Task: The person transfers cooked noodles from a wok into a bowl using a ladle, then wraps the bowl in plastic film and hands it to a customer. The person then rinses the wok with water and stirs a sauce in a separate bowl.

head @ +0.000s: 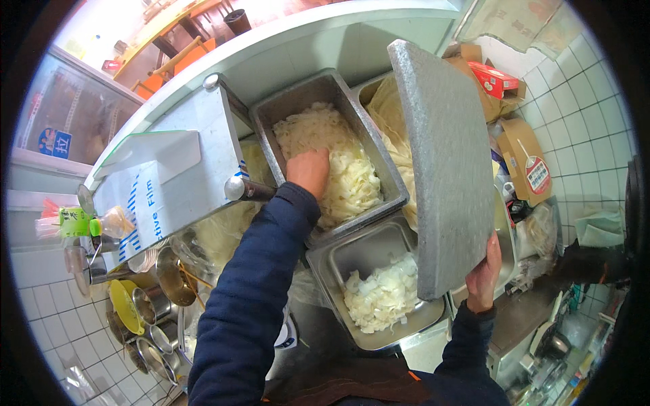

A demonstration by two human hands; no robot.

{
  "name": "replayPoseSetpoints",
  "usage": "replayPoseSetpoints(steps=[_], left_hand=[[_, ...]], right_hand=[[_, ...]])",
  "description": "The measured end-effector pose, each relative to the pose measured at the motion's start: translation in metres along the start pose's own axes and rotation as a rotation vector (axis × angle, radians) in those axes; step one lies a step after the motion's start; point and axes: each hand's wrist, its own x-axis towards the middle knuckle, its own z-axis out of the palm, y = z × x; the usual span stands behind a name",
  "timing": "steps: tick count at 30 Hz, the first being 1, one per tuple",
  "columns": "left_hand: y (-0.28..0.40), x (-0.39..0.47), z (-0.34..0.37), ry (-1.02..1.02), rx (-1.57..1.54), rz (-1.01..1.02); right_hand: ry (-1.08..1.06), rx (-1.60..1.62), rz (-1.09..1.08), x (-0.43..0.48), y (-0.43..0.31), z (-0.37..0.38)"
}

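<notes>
My left hand [310, 170] reaches into a deep grey foam box [325, 83], its fingertips hidden in pale, wide noodle-like strips [353, 185]. With my right hand [485, 276] I grip the lower edge of a thick grey foam lid [447, 167], which is tilted up to the right of the box. Below the box stands a stainless steel pan [337, 254] holding a smaller heap of whitish pieces [381, 294]; the lid covers part of its right side.
A metal shelf with printed film [172, 188] stands at the left, above steel pots [152, 302] and a yellow bowl [124, 307]. Behind the lid is another container with folded pale sheets [393, 116]. Cardboard boxes [523, 157] line the tiled wall at the right.
</notes>
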Motion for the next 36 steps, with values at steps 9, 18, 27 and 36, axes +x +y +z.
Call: replayPoseSetpoints(steps=[9,18,27,36], left_hand=[[0.019,-0.067,-0.048,0.313,-0.401,0.055],[0.042,-0.153,-0.049,0.209,-1.106,-0.404],[0.052,-0.154,-0.044,0.405,-0.909,-0.345],[0.04,-0.15,-0.028,0.361,-0.791,-0.457]], right_hand=[[-0.069,-0.013,0.001,0.017,-0.01,0.03],[-0.264,-0.487,-0.105,0.066,0.029,0.117],[-0.246,-0.616,-0.298,0.083,0.058,0.133],[-0.142,-1.225,-0.652,0.087,0.069,0.147]])
